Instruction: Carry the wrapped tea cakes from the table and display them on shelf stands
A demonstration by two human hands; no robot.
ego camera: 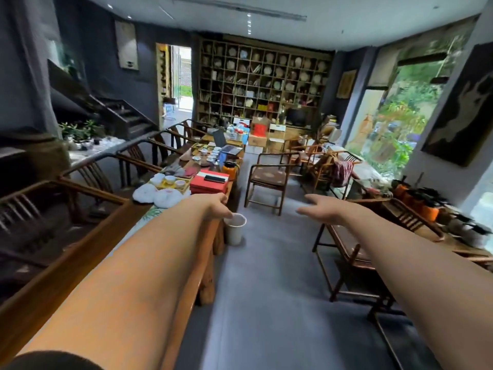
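Dim tea-room interior stretches ahead: a long wooden table (186,263) runs up the left, armchairs line both sides of a grey floor aisle, and a tall grid shelf (262,84) fills the far wall, many of its cells already holding round pale discs that look like tea cakes, too small to confirm

Two wrapped tea cakes (157,196), white paper bundles lying side by side and touching, sit on the table's near stretch, just before a yellow tray of small cups (170,181) and beside a red box (209,182) with a dark phone-like slab on top. They lie flat, with no marked long axis; a faint reddish print shows on the right-hand one but cannot be read

Both arms reach forward, empty. The left hand (216,206) hangs over the table's right edge, its fingers drooping loosely and holding nothing, fingertips close above a white paper cup (235,228) that seems to stand on the floor by the table leg; contact cannot be told. The right hand (318,209) floats over the aisle with fingers spread and relaxed, well apart from the table

The cakes lie to the left of the left hand and slightly beyond it, near; that hand is clearly the closer, and the right must cross the aisle to join it. The shelf is far down the room, so a carry follows any pickup

No brand, label or writing anywhere is legible
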